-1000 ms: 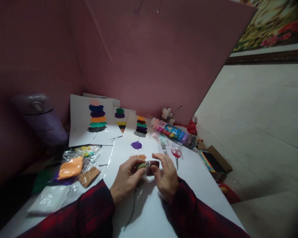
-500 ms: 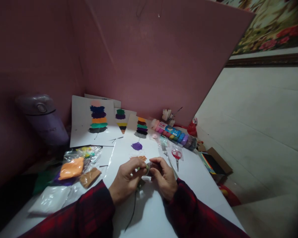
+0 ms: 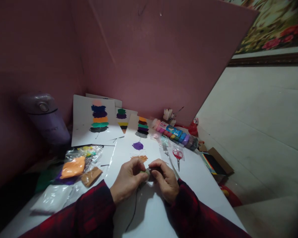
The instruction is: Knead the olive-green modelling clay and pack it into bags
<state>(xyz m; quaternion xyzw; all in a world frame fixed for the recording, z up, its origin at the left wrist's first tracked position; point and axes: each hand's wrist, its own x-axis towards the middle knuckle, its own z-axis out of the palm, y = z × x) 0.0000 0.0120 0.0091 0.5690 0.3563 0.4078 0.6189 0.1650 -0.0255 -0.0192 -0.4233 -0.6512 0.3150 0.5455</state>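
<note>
My left hand (image 3: 129, 180) is closed in a pinch on a small piece of clear plastic wrapping (image 3: 146, 175) with something pale green in it. From the other side, my right hand (image 3: 166, 181) has its thumb and fingers together at the same wrapping, around a dark bit that is partly hidden. Both hands are close together above the white table. Below my left hand hangs a thin dark strand (image 3: 134, 213), its lower end at the tabletop. Just beyond my fingers lies a patch of orange clay strips (image 3: 141, 158) on white paper.
A fork (image 3: 169, 158) and red-handled scissors (image 3: 178, 156) lie to the right. Behind them is a pack of coloured clay (image 3: 175, 134). At left are bagged orange clay (image 3: 73, 167), a brown packet (image 3: 91, 176), a white packet (image 3: 51, 199) and a purple bottle (image 3: 46, 119). Colour-striped sheets (image 3: 80, 122) lean at the back.
My left fingers have closed in further around the wrapping, hiding more of the green. The dark bit at my right fingers shows more clearly. The view has shifted slightly.
</note>
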